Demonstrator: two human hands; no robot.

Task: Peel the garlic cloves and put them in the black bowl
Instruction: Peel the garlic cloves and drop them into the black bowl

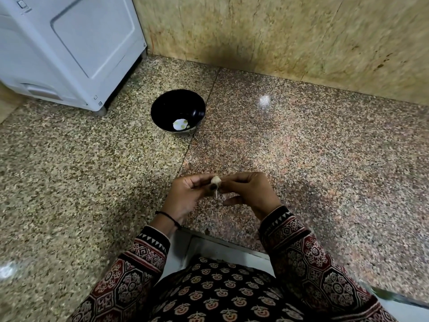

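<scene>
A small pale garlic clove (pixel 215 180) is pinched between the fingertips of both hands above the granite counter, near its front edge. My left hand (pixel 189 196) grips it from the left, and my right hand (pixel 249 194) grips it from the right. A thin strip of skin hangs down from the clove. The black bowl (pixel 162 108) stands farther back on the counter, left of centre, with a white patch and a few pale pieces at its bottom. The bowl is well apart from both hands.
A white appliance (pixel 69 49) stands at the back left, close to the bowl. A yellowish stone wall (pixel 278 36) runs along the back. The speckled granite counter (pixel 301 147) stretches left and right of the hands. The counter's front edge lies just under my wrists.
</scene>
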